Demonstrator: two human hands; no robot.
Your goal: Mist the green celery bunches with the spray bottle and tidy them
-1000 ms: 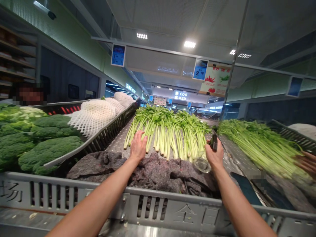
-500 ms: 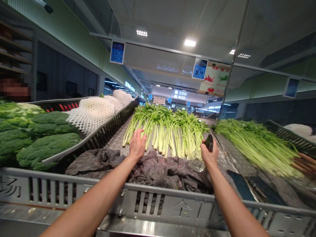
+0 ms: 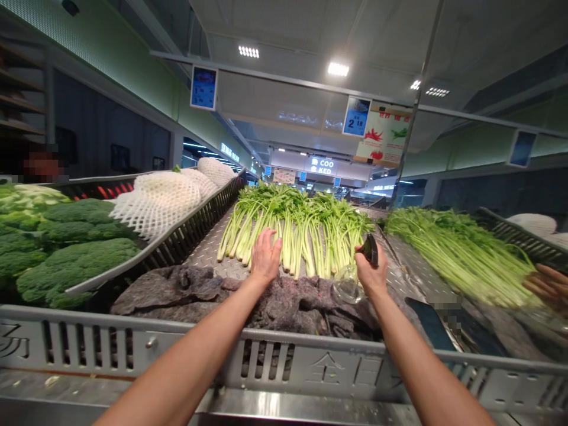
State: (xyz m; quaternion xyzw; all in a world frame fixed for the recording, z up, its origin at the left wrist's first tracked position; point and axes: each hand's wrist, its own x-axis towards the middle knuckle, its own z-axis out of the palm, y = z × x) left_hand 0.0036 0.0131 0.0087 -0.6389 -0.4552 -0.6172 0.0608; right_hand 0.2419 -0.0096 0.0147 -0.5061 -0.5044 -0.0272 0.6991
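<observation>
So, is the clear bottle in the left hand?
No, the clear bottle is in the right hand, while the left hand is at the celery.

Price cards are hanging and celery and broccoli are lying in bins, marking this as a grocery shop. Farther back, a "COOKED" sign is glowing.

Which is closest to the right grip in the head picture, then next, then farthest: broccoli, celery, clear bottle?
From the right grip:
1. Clear bottle, held in it.
2. Celery, ahead and to the left.
3. Broccoli, far to the left.
</observation>
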